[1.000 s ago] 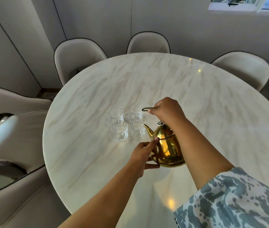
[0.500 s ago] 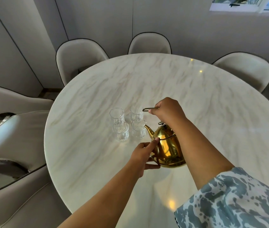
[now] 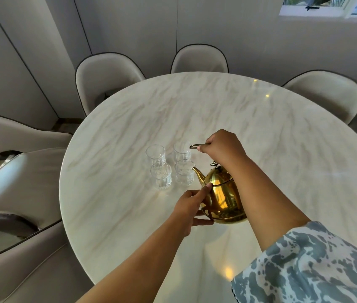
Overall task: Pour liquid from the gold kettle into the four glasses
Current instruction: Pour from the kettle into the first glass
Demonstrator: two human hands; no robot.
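The gold kettle (image 3: 222,197) is lifted and tilted to the left, its spout tip at the rim of the near right glass (image 3: 184,172). My right hand (image 3: 222,147) is closed on the kettle's thin wire handle above it. My left hand (image 3: 191,207) cups the kettle's left side and base, with the index finger resting on the body. Beside that glass stands the near left glass (image 3: 160,175), and behind them the far left glass (image 3: 155,153) and the far right glass (image 3: 181,150). All are clear; any liquid level is too faint to tell.
The round marble table (image 3: 293,149) spreads wide to the right and far side. Beige chairs ring it: a chair at the back left (image 3: 105,77), one at the back middle (image 3: 199,60), one at the right (image 3: 326,95), and others at the left (image 3: 15,182).
The kettle and both hands stay almost still. The spout has edged slightly closer to the near right glass.
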